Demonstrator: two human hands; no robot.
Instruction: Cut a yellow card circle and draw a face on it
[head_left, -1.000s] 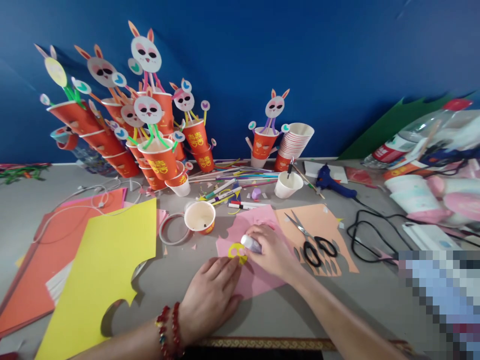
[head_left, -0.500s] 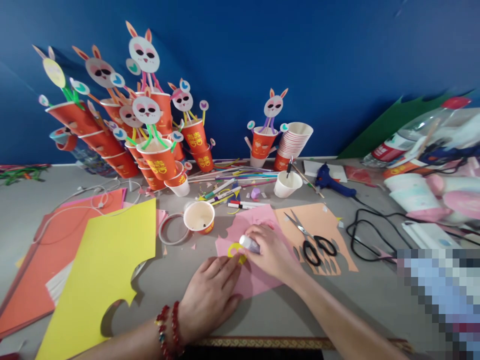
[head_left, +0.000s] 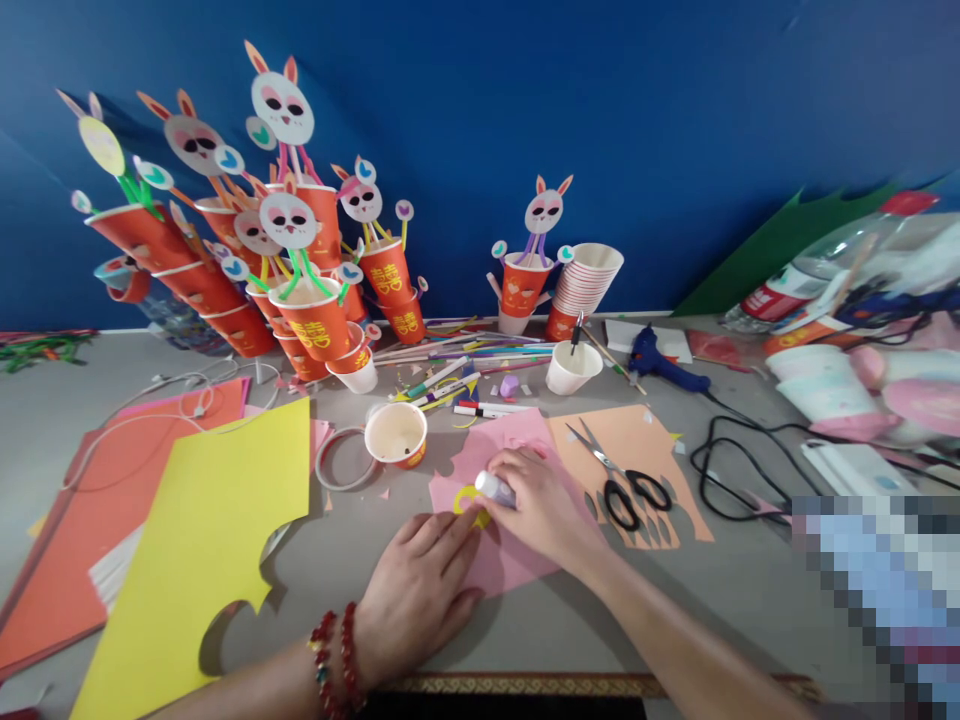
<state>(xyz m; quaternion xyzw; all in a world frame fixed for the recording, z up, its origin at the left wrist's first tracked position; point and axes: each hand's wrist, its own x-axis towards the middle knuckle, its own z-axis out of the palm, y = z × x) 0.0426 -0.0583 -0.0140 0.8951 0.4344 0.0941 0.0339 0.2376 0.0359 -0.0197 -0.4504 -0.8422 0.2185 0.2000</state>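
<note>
My right hand (head_left: 541,505) is closed around a white glue stick (head_left: 495,488), tilted over a small yellow paper ring (head_left: 469,496). The ring rests on a pink sheet of paper (head_left: 517,560) with cut edges. My left hand (head_left: 420,580) lies flat, fingers stretched out, its fingertips touching the ring's near side; they cover part of it. To the right of my right hand, black-handled scissors (head_left: 622,480) lie spread on a peach sheet (head_left: 675,500) with cut-outs.
Yellow paper (head_left: 217,520) overlaps orange sheets (head_left: 52,580) at left. A paper cup (head_left: 397,437) and tape roll (head_left: 322,470) sit ahead. Rabbit-topped red cups (head_left: 319,325) stand along the blue wall. A glue gun (head_left: 664,362), its black cable (head_left: 709,475) and a plastic bottle (head_left: 787,285) are at right.
The whole view has shifted very slightly. Both hands, the glue stick and the yellow ring keep nearly the same positions relative to one another.
</note>
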